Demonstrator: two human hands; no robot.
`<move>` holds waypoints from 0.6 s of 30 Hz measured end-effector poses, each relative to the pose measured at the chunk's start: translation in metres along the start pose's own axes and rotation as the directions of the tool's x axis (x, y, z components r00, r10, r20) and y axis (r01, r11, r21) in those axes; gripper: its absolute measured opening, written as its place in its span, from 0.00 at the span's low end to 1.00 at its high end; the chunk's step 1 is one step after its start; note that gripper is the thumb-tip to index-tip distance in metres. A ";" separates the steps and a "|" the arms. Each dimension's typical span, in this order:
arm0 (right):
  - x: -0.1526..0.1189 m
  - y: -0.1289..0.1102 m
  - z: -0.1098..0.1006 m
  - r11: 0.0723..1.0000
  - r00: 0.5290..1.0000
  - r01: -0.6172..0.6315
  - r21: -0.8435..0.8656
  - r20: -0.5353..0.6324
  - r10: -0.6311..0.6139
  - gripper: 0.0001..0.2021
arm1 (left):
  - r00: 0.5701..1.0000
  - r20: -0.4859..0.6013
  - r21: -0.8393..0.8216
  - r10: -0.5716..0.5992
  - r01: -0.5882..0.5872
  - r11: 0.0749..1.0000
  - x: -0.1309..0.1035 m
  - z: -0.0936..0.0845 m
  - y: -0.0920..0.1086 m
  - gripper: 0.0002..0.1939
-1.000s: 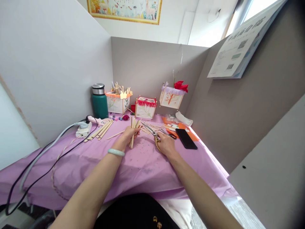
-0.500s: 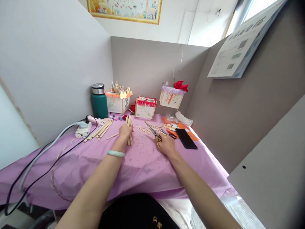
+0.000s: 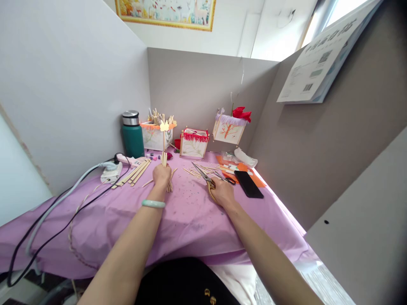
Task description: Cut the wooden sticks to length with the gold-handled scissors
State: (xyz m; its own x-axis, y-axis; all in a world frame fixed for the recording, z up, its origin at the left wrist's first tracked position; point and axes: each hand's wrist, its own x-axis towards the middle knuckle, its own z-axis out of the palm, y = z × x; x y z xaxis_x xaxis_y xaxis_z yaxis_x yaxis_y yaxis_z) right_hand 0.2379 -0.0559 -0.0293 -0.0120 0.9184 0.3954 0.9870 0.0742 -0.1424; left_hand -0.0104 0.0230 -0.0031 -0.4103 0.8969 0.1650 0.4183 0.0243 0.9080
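On my head feed, the left hand [image 3: 162, 174] has its fingers around a bundle of wooden sticks [image 3: 164, 159], left of the tabletop's [image 3: 193, 224] middle; finger detail is partly hidden. My right hand [image 3: 223, 191] grips gold-handled scissors [image 3: 201, 173], blades angled toward the far edge. A black smartphone [image 3: 248, 184] lies by the right edge; flat wooden strips [image 3: 136, 173] lie toward the left edge.

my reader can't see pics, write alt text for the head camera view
A left hand grips wooden sticks and a right hand holds scissors over a purple tablecloth. Beyond them are a green bottle and three decorated boxes.
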 end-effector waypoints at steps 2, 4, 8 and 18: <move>0.000 -0.001 -0.001 1.000 1.000 -0.008 0.004 0.009 0.007 0.16 | 0.994 -0.112 0.041 0.012 -0.007 0.999 -0.002 0.004 0.002 0.09; 0.000 -0.001 -0.001 1.000 1.000 -0.018 0.011 0.015 0.017 0.16 | 0.998 -0.061 -0.071 0.034 -0.038 0.997 -0.007 0.009 0.004 0.10; 0.000 0.000 0.000 0.999 1.000 -0.019 0.031 0.008 0.019 0.16 | 0.966 0.245 -0.361 0.086 0.009 0.933 -0.022 0.016 0.012 0.10; -0.002 -0.003 -0.005 0.996 1.000 0.022 0.088 -0.024 -0.020 0.14 | 0.813 0.581 -0.406 0.047 0.239 0.882 -0.042 0.010 0.022 0.18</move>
State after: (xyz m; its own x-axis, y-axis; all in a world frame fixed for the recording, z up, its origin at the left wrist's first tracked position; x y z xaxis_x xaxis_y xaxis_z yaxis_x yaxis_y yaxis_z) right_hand 0.2361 -0.0601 -0.0249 -0.0274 0.9073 0.4195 0.9686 0.1278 -0.2131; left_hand 0.0240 -0.0095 0.0060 0.1570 0.9865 -0.0466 -0.0578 0.0562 0.9967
